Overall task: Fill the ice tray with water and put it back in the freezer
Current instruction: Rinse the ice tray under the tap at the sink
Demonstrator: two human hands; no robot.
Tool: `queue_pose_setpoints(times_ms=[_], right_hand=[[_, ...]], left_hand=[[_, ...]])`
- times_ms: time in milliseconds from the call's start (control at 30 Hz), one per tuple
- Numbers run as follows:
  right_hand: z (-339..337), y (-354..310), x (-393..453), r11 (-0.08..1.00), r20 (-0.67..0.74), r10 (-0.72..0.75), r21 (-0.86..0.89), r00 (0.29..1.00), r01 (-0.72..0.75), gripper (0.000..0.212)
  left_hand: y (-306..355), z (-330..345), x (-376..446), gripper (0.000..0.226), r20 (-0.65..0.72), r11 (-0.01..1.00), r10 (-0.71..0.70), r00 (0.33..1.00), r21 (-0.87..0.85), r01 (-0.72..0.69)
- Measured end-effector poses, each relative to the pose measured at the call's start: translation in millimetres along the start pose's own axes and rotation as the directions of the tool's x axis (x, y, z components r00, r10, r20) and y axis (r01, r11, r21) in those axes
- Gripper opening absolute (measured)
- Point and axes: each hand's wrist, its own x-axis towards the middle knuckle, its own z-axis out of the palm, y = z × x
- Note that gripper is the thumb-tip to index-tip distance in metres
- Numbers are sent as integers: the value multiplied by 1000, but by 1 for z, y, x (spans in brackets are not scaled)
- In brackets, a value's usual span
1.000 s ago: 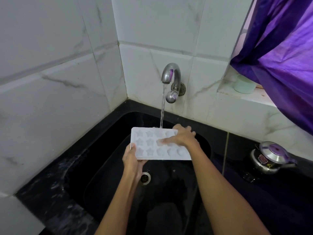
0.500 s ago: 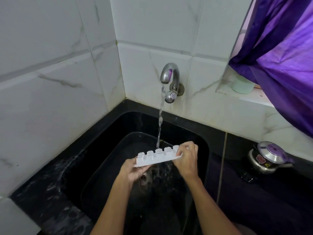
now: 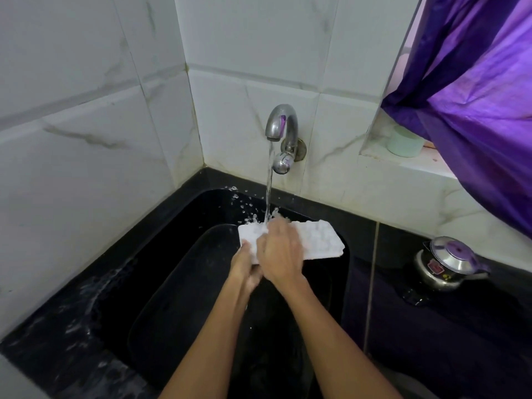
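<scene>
White marble-veined tiles line the two walls that meet behind a black sink (image 3: 184, 272), whose left rim is wet and streaked with splashes. A curved steel tap (image 3: 280, 126) juts from the back wall, and its stream of water (image 3: 269, 188) falls straight down, throwing droplets to the left where it lands. To the right, a purple curtain (image 3: 472, 99) hangs over a ledge holding a pale green tub (image 3: 404, 144), and a small steel pressure cooker (image 3: 444, 264) stands on the dark counter, well apart from the sink. Over the basin, the white ice tray (image 3: 316, 240) is held roughly level with its left end under the stream. The right hand (image 3: 280, 251) lies across the top of the tray's left part, fingers curled over the far edge where the water strikes, covering that portion. The left hand (image 3: 244, 264) grips the near left corner from below, thumb on top, partly hidden behind the right hand.
</scene>
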Motion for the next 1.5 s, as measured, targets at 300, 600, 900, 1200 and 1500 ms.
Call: queue_pose_setpoints(times_ms=[300,600,900,1200,1500], right_hand=[[-4,38,36,969,338,-50,-210,940,126,63],[6,8,36,984,346,159,-128,925,-122,72],[2,23,37,988,384,55,-157,922,7,67],[10,-36,27,968,340,-209,-62,917,243,59],[-18,37,27,961,415,259,-201,872,-190,67]], left_hand=[[31,-6,10,34,95,977,-45,994,210,24],[44,-29,10,37,49,979,-20,999,201,10],[71,-42,14,34,14,982,63,998,180,-64],[36,-14,-10,35,139,981,9,990,191,-36],[52,-32,-1,37,52,981,-5,999,192,-5]])
